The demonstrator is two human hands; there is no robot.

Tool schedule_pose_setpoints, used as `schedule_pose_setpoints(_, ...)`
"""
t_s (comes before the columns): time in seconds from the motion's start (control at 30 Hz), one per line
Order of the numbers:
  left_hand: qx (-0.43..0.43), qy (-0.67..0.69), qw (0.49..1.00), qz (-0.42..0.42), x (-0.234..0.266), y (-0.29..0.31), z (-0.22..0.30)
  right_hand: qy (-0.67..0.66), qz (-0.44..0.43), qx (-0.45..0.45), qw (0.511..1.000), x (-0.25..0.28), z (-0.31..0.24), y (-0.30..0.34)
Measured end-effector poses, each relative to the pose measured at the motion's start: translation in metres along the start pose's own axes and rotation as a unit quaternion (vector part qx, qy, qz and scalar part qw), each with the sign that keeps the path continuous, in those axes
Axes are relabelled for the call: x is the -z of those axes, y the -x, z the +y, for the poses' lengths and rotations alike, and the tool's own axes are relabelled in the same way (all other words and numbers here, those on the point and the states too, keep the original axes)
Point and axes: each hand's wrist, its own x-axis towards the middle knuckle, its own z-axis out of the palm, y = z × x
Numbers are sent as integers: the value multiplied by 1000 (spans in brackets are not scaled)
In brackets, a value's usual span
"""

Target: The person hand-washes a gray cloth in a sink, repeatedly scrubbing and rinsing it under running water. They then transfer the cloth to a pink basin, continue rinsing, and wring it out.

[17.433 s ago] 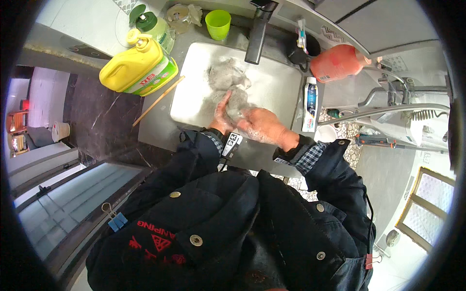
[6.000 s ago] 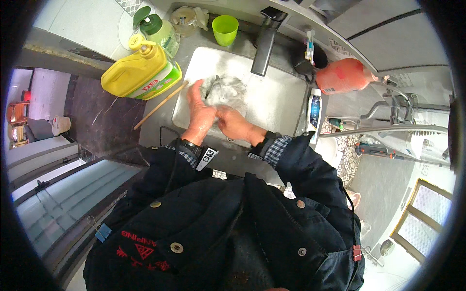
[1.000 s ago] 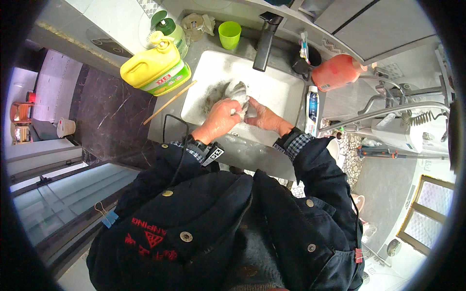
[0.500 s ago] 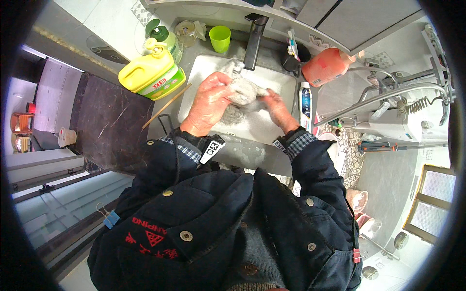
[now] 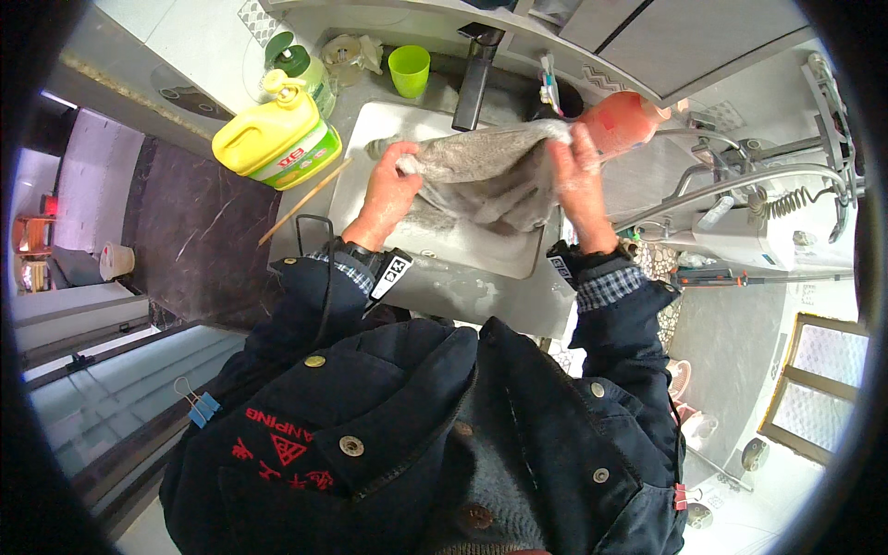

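Observation:
A wet grey cloth (image 5: 490,176) hangs stretched between my hands over the white sink (image 5: 370,129). My left hand (image 5: 386,192) is closed on its left end, with a bunched bit sticking out past the fingers. At the upper right corner, my right hand (image 5: 580,176) grips the other end; white suds show near its fingers. The cloth's lower part sags in folds into the basin and hides much of the sink. Above the far rim stands the black faucet (image 5: 474,83).
On the counter's left stand a yellow jug (image 5: 277,139), a green-lidded bottle (image 5: 301,69) and a thin wooden stick (image 5: 305,199). A green cup (image 5: 409,71) sits behind the sink. To the right are a pink bottle (image 5: 622,125) and a shower hose (image 5: 740,180).
The cloth was bunched between my hands and is now spread wide. My right hand has moved right and up, over the sink's right edge; my left hand has shifted slightly left.

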Motion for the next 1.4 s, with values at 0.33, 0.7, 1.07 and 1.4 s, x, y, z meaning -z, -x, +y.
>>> schedule_pose_setpoints(0.33, -35, -283, 947, -148, 8, 5, -6, 218, -177, 57, 958, -31, 43, 16)
schedule_pose_setpoints(0.7, -210, -16, 963, -166, -61, 4, 33, -207, -111, 35, 971, 5, -169, -30)
schedule_pose_setpoints(1.07, 71, 293, 952, -52, -77, 9, -12, -74, 28, 374, 924, 24, -149, -31)
schedule_pose_setpoints(1.4, -265, -348, 895, -89, -18, 15, 25, -481, 68, -442, 754, 1, 41, 104)
